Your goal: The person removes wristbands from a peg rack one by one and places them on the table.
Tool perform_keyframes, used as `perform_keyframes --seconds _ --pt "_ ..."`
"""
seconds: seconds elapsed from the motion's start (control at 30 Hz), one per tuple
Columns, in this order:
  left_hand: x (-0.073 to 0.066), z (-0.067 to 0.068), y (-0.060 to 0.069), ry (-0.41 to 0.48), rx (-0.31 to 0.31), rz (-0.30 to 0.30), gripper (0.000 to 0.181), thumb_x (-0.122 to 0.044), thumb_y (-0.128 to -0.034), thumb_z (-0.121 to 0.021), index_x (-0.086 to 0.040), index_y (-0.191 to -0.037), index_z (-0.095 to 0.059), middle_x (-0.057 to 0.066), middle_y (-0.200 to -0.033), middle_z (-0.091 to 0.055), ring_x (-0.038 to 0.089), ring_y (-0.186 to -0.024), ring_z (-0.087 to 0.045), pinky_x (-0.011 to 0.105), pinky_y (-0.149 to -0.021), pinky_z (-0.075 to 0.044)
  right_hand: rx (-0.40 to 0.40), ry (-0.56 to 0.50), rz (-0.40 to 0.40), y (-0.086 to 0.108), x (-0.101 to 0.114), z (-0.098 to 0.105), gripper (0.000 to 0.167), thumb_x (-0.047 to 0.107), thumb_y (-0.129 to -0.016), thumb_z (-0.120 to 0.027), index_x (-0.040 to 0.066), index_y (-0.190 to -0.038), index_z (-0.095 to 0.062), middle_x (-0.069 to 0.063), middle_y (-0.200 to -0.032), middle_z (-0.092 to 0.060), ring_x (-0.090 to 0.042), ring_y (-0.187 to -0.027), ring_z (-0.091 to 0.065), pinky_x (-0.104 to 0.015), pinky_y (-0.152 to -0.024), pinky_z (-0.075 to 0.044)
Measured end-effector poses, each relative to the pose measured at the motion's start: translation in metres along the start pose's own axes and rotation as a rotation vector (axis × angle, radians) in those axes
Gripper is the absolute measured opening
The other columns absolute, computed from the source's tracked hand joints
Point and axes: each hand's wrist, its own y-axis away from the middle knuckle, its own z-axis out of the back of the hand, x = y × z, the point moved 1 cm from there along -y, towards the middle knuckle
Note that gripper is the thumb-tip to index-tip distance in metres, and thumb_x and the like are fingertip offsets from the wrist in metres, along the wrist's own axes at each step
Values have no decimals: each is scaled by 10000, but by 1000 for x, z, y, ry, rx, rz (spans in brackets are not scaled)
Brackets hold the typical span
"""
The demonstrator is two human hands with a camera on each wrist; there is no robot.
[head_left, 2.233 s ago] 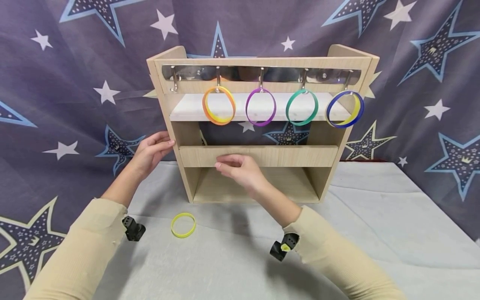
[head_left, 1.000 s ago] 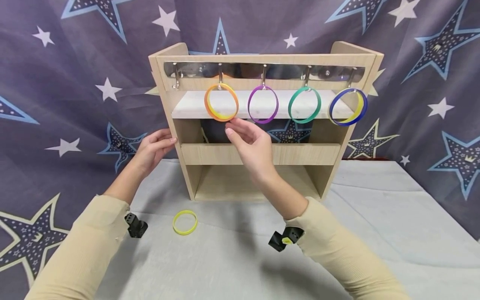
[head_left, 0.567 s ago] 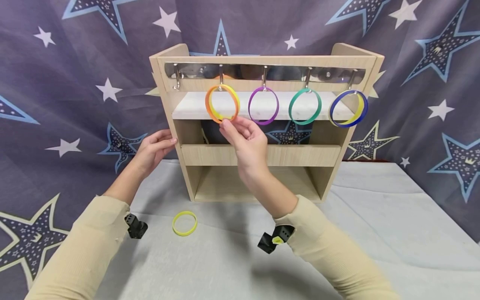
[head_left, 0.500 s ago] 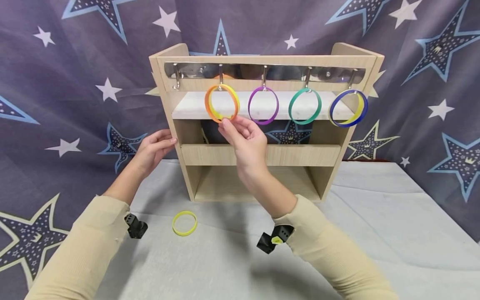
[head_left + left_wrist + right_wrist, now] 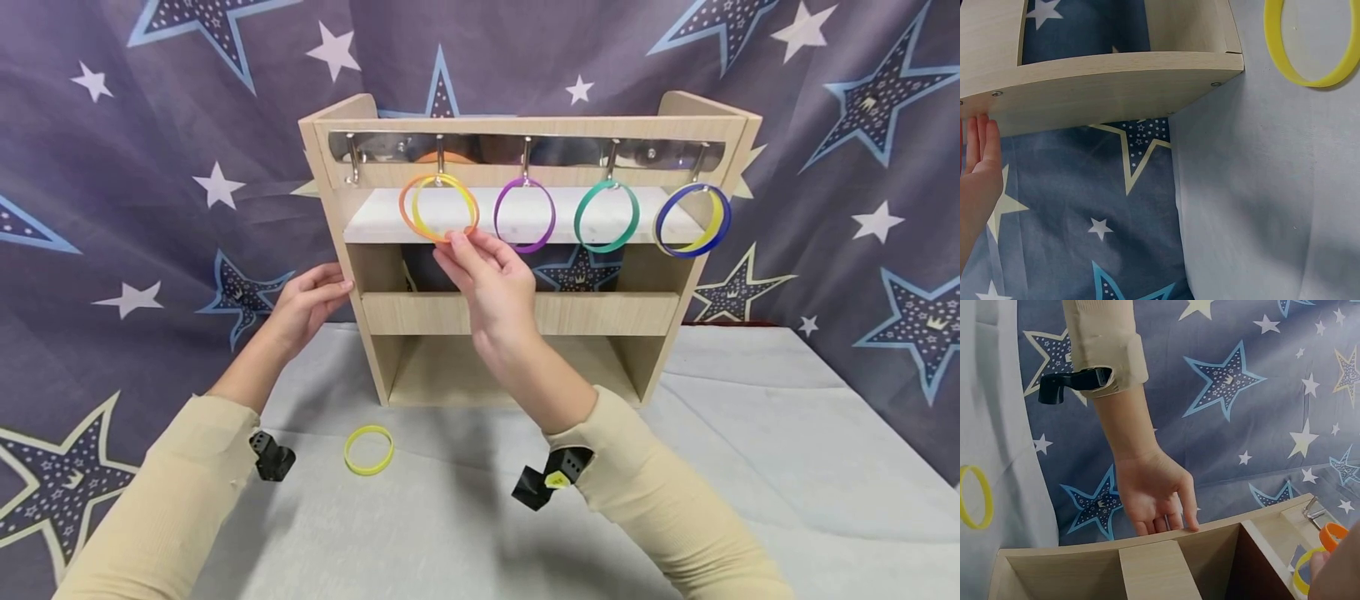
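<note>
My right hand [image 5: 497,287] pinches the bottom of the orange band [image 5: 408,218] between thumb and fingers; the band hangs at the second hook from the left. A yellow band [image 5: 417,208] hangs at that same hook, behind the orange one. In the right wrist view part of my right hand [image 5: 1338,569] covers the orange band [image 5: 1330,535] and yellow band [image 5: 1300,575]. My left hand [image 5: 303,304] rests its fingertips on the left side of the wooden shelf [image 5: 405,313]; the left wrist view shows this hand [image 5: 982,169] with fingers extended against the side panel [image 5: 1085,103].
A purple band [image 5: 552,218], a green band [image 5: 636,218] and a blue band [image 5: 723,225] with a yellow one hang on the hooks to the right. The leftmost hook [image 5: 353,162] holds no band. Another yellow band [image 5: 368,472] lies on the grey cloth before the shelf.
My right hand has risen from the crossbar to the orange band, gripped it and drawn its lower part apart from the yellow one. My left hand has stayed at the shelf's side.
</note>
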Motion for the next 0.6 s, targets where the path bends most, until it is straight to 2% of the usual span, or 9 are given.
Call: perform_keyframes --seconds 0.37,0.5,0.6 --pt "5 2 0 -5 -5 -3 194 -64 -951 -533 -79 -1140 -492 -78 -1045 -634 18 -980 -618 116 -895 -497 30 -5 -36 4 3 1 113 -47 -903 -595 53 -871 -554 -44 -798 -646 -120 -738 -694 -406 -965 -537" --pt "4 1 0 -13 -8 4 248 -69 -949 -535 -39 -1188 -476 -74 -1054 -625 19 -990 -613 118 -900 -491 41 -12 -35 5 3 1 100 -42 -909 -590 48 -884 -553 -40 -792 -641 -120 -733 -695 -462 -1030 -488" --pt "2 1 -1 -32 -7 7 332 -85 -952 -534 16 -1253 -438 -79 -1064 -617 15 -1001 -609 113 -903 -485 54 -13 -29 6 4 1 89 -36 -915 -582 44 -887 -557 -34 -783 -641 -115 -726 -691 -458 -1024 -491"
